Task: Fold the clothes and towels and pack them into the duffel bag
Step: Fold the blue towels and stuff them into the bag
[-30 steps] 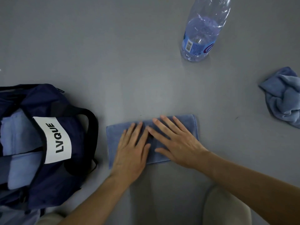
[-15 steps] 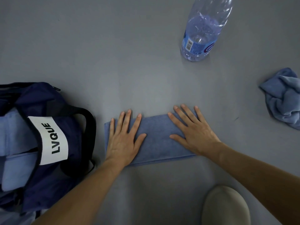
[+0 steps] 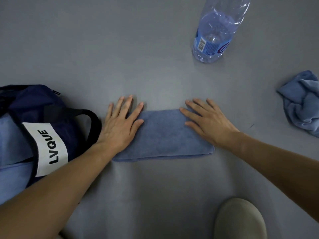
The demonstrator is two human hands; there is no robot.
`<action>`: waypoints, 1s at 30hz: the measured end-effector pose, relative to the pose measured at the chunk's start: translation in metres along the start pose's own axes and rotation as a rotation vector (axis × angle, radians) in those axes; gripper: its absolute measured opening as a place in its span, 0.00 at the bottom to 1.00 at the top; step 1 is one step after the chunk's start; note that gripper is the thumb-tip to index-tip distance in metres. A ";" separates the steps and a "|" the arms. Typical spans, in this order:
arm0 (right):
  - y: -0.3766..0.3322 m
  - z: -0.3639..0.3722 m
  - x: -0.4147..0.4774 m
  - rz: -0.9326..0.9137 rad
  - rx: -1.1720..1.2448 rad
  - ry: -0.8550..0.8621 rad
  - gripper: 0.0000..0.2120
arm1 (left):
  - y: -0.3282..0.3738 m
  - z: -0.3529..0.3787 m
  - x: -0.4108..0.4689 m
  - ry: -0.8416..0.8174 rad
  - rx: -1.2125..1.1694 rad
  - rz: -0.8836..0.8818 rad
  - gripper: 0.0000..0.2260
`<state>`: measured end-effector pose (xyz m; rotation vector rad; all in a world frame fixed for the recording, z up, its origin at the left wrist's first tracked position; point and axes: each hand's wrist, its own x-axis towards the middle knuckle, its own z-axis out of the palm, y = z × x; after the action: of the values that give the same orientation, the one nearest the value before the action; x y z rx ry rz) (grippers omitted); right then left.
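A folded blue towel (image 3: 164, 135) lies flat on the grey surface in front of me. My left hand (image 3: 120, 125) presses flat on its left end with straight, spread fingers. My right hand (image 3: 208, 121) lies flat on its right end, fingers also straight. A navy duffel bag (image 3: 44, 107) with a white LVQUE label stands open at the left, and light blue folded cloth (image 3: 12, 138) shows inside it. A crumpled blue towel (image 3: 302, 102) sits at the right edge.
A clear plastic water bottle (image 3: 217, 30) with a blue label stands at the back right. A beige rounded object (image 3: 240, 219) shows at the bottom right. The bag's black handle (image 3: 93, 121) arches close to my left wrist.
Both hands have slid apart from the towel's middle toward its ends, left hand leftward and right hand rightward, smoothing it flat.
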<state>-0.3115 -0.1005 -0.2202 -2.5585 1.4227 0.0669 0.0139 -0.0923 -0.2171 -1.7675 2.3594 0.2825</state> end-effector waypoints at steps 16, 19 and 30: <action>0.013 -0.039 0.027 0.260 0.346 -0.073 0.06 | -0.019 -0.037 0.010 0.075 -0.322 -0.059 0.08; 0.010 -0.043 0.010 0.202 0.310 0.174 0.05 | -0.021 -0.040 0.000 0.282 -0.359 -0.094 0.06; -0.029 -0.014 -0.081 -0.121 0.157 0.221 0.09 | -0.003 -0.005 -0.090 0.249 -0.153 0.118 0.10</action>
<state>-0.3312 -0.0209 -0.1898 -2.5770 1.2811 -0.3427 0.0412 -0.0114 -0.1894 -1.8271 2.6883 0.2800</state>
